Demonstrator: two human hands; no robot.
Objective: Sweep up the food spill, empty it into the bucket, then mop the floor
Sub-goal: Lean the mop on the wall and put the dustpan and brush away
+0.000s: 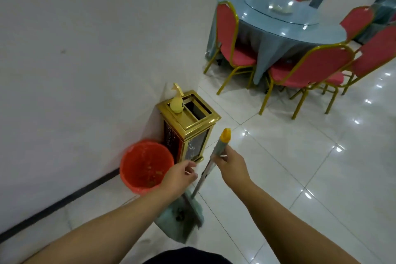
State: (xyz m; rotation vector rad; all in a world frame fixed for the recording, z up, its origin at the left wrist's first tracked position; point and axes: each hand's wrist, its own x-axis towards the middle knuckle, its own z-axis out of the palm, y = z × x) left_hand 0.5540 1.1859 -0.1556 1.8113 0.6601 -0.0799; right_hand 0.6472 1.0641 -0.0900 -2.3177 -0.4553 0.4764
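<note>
1. The person is standing near the wall with the mop (203,176) upright in front of them; its grey-green head (182,218) is resting on the tiled floor (300,156) just near their feet, so I judge the mopping step is the one in hand.
2. The right hand (230,165) is gripping the grey grip of the pole just below the yellow cap (226,135), fingers curled round it.
3. The left hand (180,174) is reaching toward the pole, just left of it, fingers loosely curled and holding nothing; I cannot tell whether a fingertip is touching the shaft.
4. To do this well, I would say the left hand should be taking the shaft lower down than the right, giving two spaced holds, with the head kept flat on the tile and drawn in overlapping passes, away from the bin and the chair legs.
5. The red bucket (145,167) is sitting on the floor at the near left against the wall, with orange scraps showing inside it, touching or nearly touching the gold bin (188,122) behind it.
6. Counting: one mop, one bucket, one gold bin with one yellow object (176,104) on top, one round counter (278,25) at the far right, and at least eight red chairs (308,70) around it, some cut off by the frame edge.
</note>
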